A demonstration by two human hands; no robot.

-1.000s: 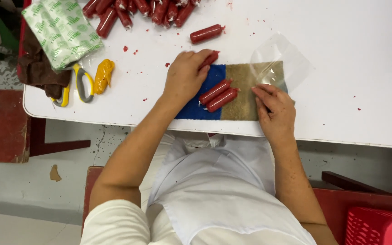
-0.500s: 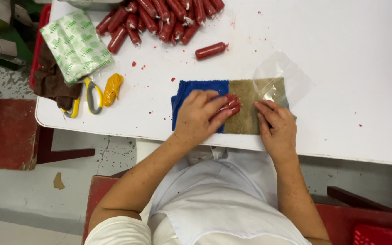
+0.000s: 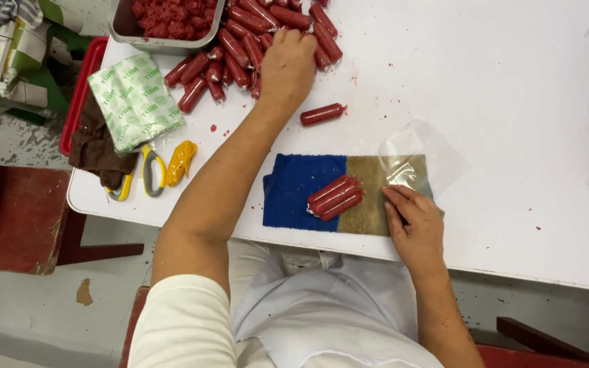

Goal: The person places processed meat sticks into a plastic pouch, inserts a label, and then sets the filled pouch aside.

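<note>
Hiding sausages (image 3: 240, 51): left hand (image 3: 286, 68)

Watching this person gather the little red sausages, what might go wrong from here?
The three sausages lying loose on the blue and tan mat might roll apart. The left hand, reaching into the sausage pile, could knock some away. The clear bag, pinned only by the right hand, may slip.

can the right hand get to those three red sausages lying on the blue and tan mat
Probably yes. The right hand rests on the mat's tan end, and nothing lies between it and the three red sausages beside it.
</note>
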